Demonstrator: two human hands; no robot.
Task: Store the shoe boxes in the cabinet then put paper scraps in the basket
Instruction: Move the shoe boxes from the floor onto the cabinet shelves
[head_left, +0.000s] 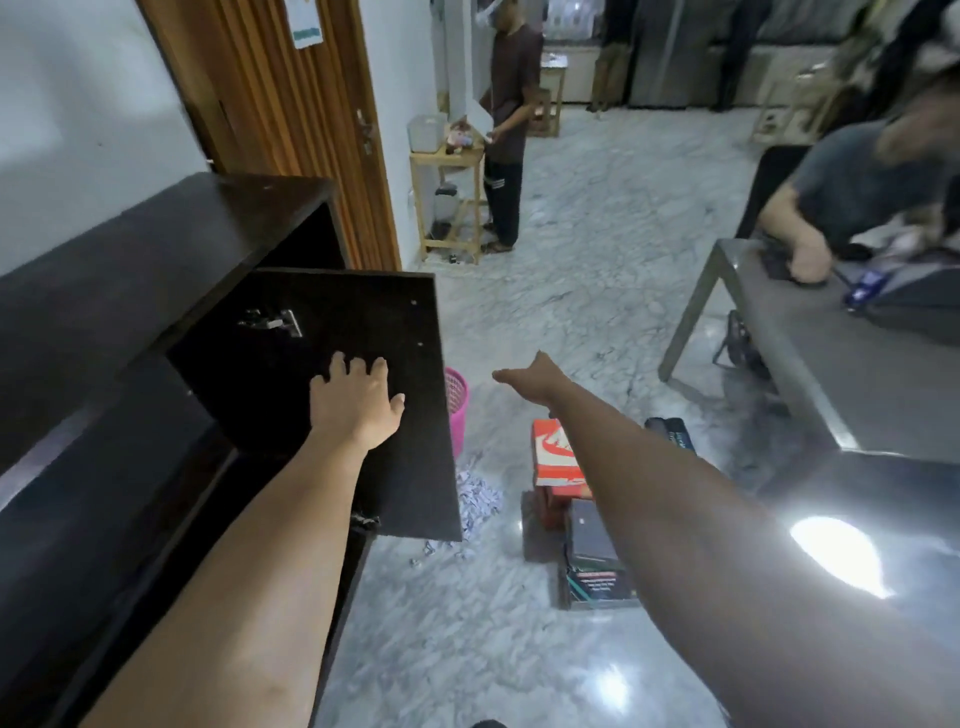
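Note:
My left hand (358, 400) lies flat with spread fingers on the inner face of the dark cabinet's open door (395, 364). My right hand (530, 376) reaches forward over the floor, fingers out of sight, holding nothing that I can see. An orange shoe box (553, 454) stands on the floor below my right arm. A dark shoe box (592, 556) lies nearer to me and another dark box (672, 434) sits to the right. White paper scraps (478, 501) lie on the floor by the door's edge. A pink basket (457, 410) stands behind the door.
The dark cabinet (156, 291) fills the left side. A grey table (810, 364) stands at the right with a seated person (852, 192) at it. Another person (506, 130) stands by a small wooden shelf (449, 202) at the back. The marble floor is glossy.

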